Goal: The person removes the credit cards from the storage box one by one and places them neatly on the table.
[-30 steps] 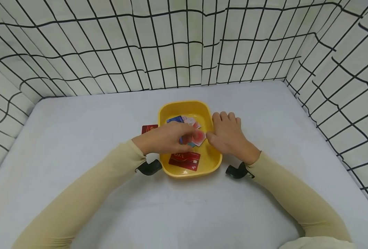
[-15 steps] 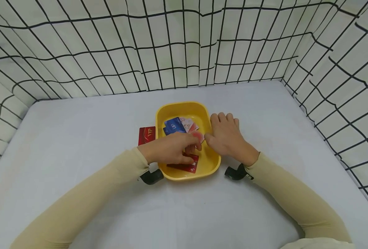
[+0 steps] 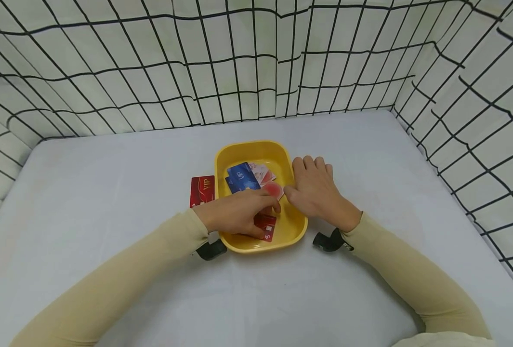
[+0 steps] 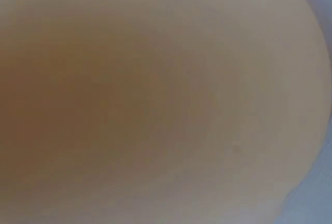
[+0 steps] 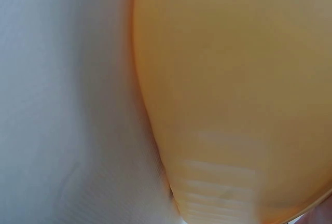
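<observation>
Two bare hands (image 3: 239, 211) (image 3: 314, 190), smooth rounded yellow tray (image 3: 292, 229), flat rectangular cards (image 3: 243, 176)

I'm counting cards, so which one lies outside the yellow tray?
The red VIP card on the white table, left of the tray; the other red card, blue cards and pinkish cards lie inside it.

Two hands (image 3: 241, 209) (image 3: 314, 188), one tray (image 3: 294, 226) — two red cards (image 3: 202, 190) (image 3: 270, 226), two blue cards (image 3: 243, 177).

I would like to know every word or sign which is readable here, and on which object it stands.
"VIP": red card beside the yellow tray.
Blue card: letters too blurred for certainty.
Inner red card: white mark, too small.
Pink cards: nothing readable.
</observation>
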Motion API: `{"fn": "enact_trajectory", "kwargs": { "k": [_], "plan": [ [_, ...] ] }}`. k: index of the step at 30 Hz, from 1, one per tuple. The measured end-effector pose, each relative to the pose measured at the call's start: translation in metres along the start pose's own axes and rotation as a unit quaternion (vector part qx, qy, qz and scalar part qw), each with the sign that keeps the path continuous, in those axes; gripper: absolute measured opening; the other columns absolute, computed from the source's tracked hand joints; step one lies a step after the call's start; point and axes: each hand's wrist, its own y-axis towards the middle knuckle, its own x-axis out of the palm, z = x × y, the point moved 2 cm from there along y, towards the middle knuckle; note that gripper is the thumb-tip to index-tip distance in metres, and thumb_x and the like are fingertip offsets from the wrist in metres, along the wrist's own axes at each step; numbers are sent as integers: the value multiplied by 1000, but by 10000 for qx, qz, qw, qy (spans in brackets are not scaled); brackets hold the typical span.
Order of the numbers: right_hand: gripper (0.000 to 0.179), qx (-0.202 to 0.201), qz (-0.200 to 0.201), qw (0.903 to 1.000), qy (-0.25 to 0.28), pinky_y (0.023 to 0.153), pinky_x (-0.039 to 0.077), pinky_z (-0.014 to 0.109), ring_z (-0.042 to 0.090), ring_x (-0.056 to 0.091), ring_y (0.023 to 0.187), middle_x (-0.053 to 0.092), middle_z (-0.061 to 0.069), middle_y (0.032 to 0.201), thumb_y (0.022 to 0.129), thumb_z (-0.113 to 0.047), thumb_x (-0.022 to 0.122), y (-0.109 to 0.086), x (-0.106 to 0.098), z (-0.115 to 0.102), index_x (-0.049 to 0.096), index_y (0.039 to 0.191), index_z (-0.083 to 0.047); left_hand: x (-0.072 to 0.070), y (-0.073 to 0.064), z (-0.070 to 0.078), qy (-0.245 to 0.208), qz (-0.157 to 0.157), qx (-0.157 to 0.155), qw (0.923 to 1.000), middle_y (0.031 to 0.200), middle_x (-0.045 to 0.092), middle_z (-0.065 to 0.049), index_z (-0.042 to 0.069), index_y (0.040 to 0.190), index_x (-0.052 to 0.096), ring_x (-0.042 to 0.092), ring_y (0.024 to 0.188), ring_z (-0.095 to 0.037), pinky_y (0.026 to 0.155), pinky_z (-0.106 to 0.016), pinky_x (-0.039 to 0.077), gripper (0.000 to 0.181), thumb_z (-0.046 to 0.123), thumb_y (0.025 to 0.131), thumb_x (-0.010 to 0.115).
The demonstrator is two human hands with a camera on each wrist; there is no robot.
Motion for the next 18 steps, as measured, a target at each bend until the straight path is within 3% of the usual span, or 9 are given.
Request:
{"fn": "enact_trajectory", "kwargs": {
  "k": [7, 18],
  "plan": [
    [32, 2, -35, 10000, 23, 79, 26, 42, 33, 38, 96, 47, 12, 97, 90, -30, 50, 0, -2, 0, 48, 111, -5, 1, 2, 0, -31, -73, -153, 9999, 125, 60, -1, 15, 133, 63, 59, 112, -13, 100, -27, 57, 51, 23, 87, 84],
    [31, 27, -26, 10000, 34, 80, 27, 43, 33, 39, 96, 46, 11, 96, 90, -30, 50, 0, -1, 0, 48, 109, -6, 1, 3, 1, 13, -164, -305, 9994, 125, 65, -1, 13, 135, 65, 59, 111, -13, 100, -28, 57, 53, 26, 87, 84]
  ]
}}
